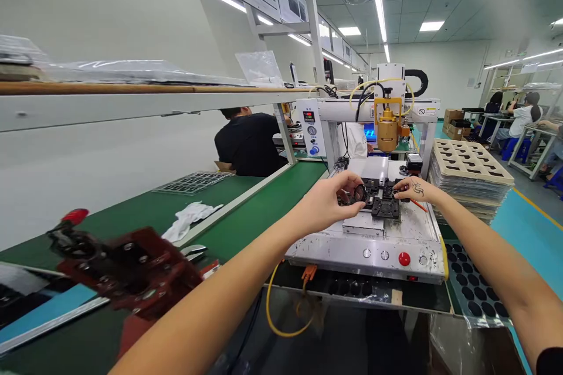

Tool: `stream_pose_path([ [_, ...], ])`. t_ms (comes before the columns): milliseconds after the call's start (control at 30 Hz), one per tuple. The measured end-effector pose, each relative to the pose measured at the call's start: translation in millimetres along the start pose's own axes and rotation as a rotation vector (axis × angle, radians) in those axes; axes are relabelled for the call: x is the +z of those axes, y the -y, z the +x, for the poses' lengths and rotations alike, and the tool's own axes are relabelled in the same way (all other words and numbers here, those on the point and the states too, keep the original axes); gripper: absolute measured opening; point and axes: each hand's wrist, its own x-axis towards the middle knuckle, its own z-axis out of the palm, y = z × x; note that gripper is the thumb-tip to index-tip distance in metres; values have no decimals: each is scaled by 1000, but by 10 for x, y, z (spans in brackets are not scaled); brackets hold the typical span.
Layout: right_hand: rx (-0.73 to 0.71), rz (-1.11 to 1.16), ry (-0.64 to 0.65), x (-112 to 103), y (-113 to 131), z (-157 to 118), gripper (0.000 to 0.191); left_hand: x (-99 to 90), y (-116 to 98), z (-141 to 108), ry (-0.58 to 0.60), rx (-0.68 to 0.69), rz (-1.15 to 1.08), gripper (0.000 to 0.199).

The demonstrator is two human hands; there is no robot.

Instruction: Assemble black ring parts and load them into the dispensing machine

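Observation:
Between the thumb and fingers of my left hand (pixel 331 202) is a small round black part (pixel 359 193) with a shiny ring. It is held at the left side of a black fixture (pixel 386 208) on the bed of a white benchtop machine (pixel 325 249). My right hand (pixel 413 188) reaches to the right side of that fixture, its fingertips bent together against it. Whether those fingers pinch anything is too small to make out. A thin orange-red stick (pixel 419 205) lies just below my right hand. Above the fixture hangs the machine's brass-coloured head (pixel 387 132).
A red clamp fixture (pixel 145 272) stands at the near left. Beyond it are a white glove (pixel 191 218) and a green conveyor belt (pixel 259 211). Stacked trays (pixel 472 167) rise on the right, above a tray of black discs (pixel 475 281). A co-worker (pixel 250 140) sits behind the shelf post.

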Motion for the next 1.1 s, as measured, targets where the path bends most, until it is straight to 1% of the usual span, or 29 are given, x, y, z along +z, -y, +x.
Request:
stream_pose_path([
  [133, -31, -21, -36, 84, 3, -1, 20, 4, 78, -242, 2, -17, 7, 35],
  [300, -60, -35, -113, 173, 46, -19, 16, 5, 143, -540, -24, -62, 7, 32],
  [400, -57, -41, -161, 157, 119, -39, 14, 78, 121, -621, -47, -67, -30, 31],
  [467, -47, -49, -235, 143, 186, -146, 17, 168, 120, -678, -69, -76, -76, 32],
  [533, -30, -60, -353, 163, 263, -397, 23, 274, 160, -789, -92, -103, -126, 34],
  [567, -17, -67, -417, 193, 303, -584, 27, 329, 200, -871, -100, -124, -147, 34],
  [633, 13, -79, -526, 299, 373, -1050, 32, 440, 314, -1076, -104, -176, -166, 35],
  [733, 45, -97, -609, 534, 397, -1784, 26, 646, 534, -1394, -100, -246, -171, 33],
  [800, 57, -117, -602, 701, 351, -2130, 29, 839, 692, -1535, -41, -275, -195, 32],
  [833, 59, -147, -621, 778, 326, -2239, 32, 952, 772, -1574, 18, -272, -210, 32],
  [900, 66, -205, -671, 919, 312, -2345, 34, 1199, 937, -1599, 172, -224, -225, 33],
  [933, 67, -229, -702, 985, 336, -2362, 33, 1321, 1017, -1593, 239, -185, -219, 34],
  [1000, 54, -231, -739, 1125, 447, -2373, 26, 1535, 1161, -1577, 315, -130, -212, 35],
  [1033, 36, -206, -731, 1208, 526, -2380, 20, 1620, 1218, -1578, 335, -115, -213, 36],
  [1067, 13, -164, -690, 1304, 610, -2390, 15, 1685, 1262, -1588, 347, -109, -217, 35],
  [1100, -15, -110, -619, 1414, 690, -2401, 11, 1733, 1290, -1610, 358, -104, -221, 35],
])
